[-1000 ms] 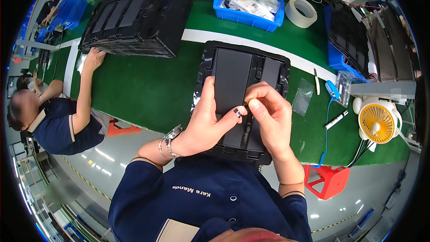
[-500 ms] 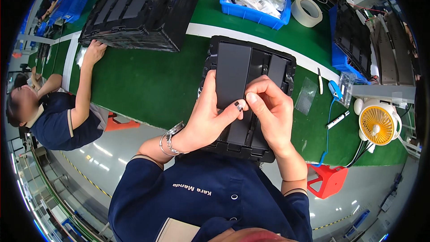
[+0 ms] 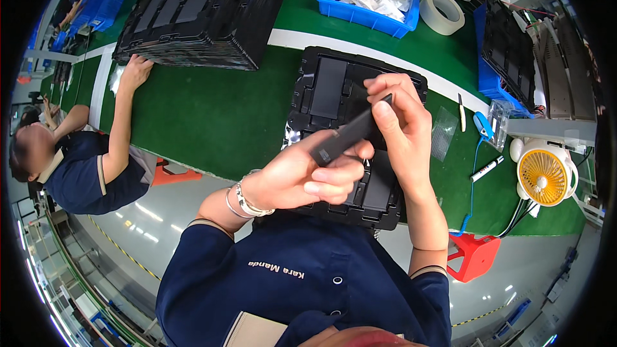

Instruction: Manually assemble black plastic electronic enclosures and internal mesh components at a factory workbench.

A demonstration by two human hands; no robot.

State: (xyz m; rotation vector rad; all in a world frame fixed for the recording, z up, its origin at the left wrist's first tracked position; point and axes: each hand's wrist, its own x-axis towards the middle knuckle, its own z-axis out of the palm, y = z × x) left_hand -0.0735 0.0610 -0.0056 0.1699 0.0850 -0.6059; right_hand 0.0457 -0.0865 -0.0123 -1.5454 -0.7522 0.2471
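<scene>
Here are 2 hands on 1 part: the left grip [image 3: 289, 177] is curled round the lower end of a slim black block [image 3: 350, 132], the right grip [image 3: 406, 128] pinching its upper end, thumb against fingers. It's tilted over the black compartment tray [image 3: 303, 106], directly beneath both grips. Light pressure at both ends and wrists turning together should keep it steady, I'd judge, clear of the raised tray ribs. Left of the left grip, open green bench [image 3: 205, 109]; just right of the right grip, a clear sheet [image 3: 443, 132] narrows the room.
</scene>
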